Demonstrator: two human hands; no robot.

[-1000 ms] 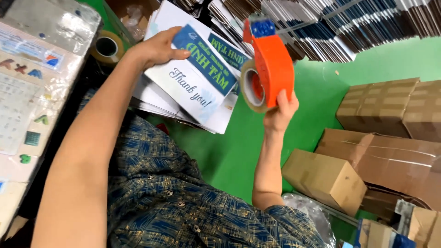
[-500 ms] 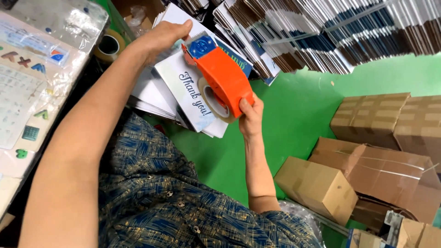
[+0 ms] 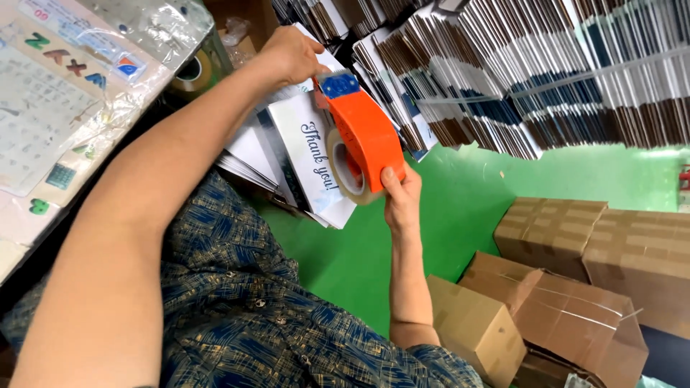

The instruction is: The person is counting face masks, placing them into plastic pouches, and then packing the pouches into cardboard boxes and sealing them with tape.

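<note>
Right hand [image 3: 402,197] clamped on the orange tape dispenser [image 3: 361,140], now lowered over the stack of printed cards [image 3: 309,154]; beyond the dispenser, the left hand [image 3: 291,54] has closed fingers onto its blue tip.

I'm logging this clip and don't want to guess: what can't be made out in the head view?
- Left hand: fingertips hidden behind the tape gun, so what they pinch is unclear.
- Right hand: palm faces away; its grip on the tape gun shows only partly.
- Cards: partly covered by the tape gun and forearm.
- Boxes: cut off by the right and bottom edges.
- Tape roll: half hidden under the plastic-covered sheet.
</note>
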